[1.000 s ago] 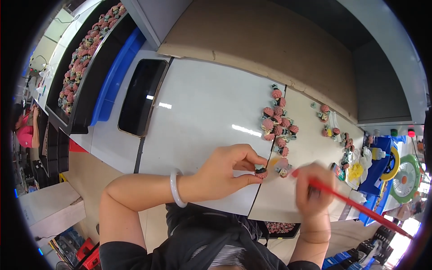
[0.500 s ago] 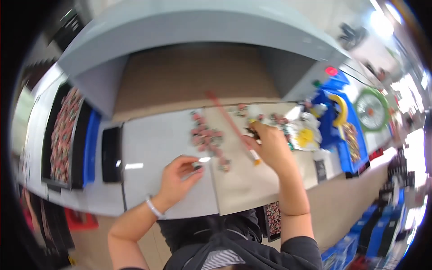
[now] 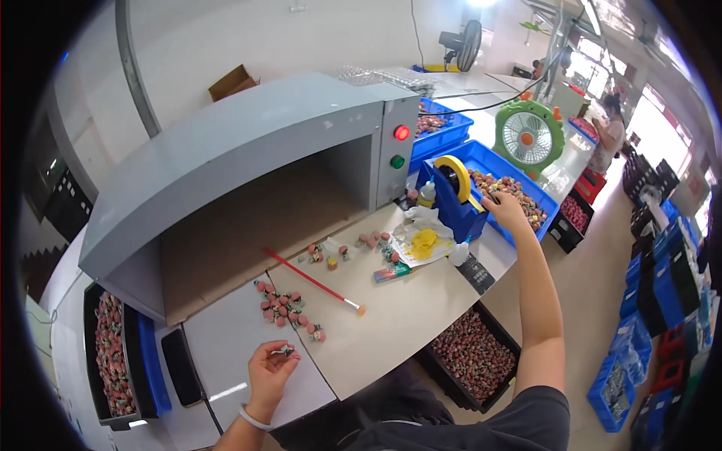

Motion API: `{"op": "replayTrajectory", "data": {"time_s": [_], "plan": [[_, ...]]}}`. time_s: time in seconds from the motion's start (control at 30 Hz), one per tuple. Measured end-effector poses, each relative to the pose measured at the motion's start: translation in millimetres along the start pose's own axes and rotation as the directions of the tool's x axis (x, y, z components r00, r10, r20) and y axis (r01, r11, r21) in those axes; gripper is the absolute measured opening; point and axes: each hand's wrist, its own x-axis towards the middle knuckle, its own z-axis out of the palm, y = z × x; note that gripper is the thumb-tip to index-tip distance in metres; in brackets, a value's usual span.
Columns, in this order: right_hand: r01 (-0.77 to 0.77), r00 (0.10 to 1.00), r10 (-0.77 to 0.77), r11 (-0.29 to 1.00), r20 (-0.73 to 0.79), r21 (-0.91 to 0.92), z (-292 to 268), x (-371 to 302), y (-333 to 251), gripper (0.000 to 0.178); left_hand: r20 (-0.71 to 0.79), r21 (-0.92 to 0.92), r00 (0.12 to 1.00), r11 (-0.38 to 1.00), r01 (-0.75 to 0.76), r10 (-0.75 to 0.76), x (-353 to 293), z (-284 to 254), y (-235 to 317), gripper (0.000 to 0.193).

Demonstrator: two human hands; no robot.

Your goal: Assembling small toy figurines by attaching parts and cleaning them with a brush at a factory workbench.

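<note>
Small pink-and-dark figurine (image 3: 292,353) is pinched at the fingertips of the left hand (image 3: 267,377). Beyond this grip, rounded, ridged pink-topped figurines (image 3: 280,307) are clustered; farther right, a slender red-handled paintbrush (image 3: 310,280) is laid flat. Reaching seems the step in hand: the right hand (image 3: 508,210) is held at a blue plastic tray (image 3: 552,204) of small multicoloured pieces (image 3: 519,194); its grip cannot be told. Fingertip precision seems called for next.

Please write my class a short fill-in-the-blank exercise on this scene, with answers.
The right hand is at a ____ tray.
The left hand pinches a small figure, with a ____ bracelet on its wrist.
The phone lies to the ____ of the paintbrush.
Missing words: blue; white; left.
</note>
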Motion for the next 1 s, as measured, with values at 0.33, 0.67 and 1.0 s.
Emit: {"op": "replayTrajectory", "data": {"time_s": [0.33,0.67,1.0], "plan": [[0.046,0.987,-0.036,0.997,-0.156,0.059,6.1,2.9,-15.4,0.018,0.069,0.041,0.997,0.999,-0.03,0.027,-12.4,16.7,24.6,0.035],[-0.291,0.956,0.199,0.75,0.218,0.593,8.4,-18.3,12.2,0.037,0.1,0.025,0.995,1.0,0.004,-0.006,-35.0,19.3,27.5,0.033],[0.222,0.965,-0.258,0.706,-0.048,0.672,-31.8,-119.7,-103.4,0.03,0.063,0.068,0.994,0.994,0.084,-0.088,-24.1,31.5,46.2,0.035]]}}
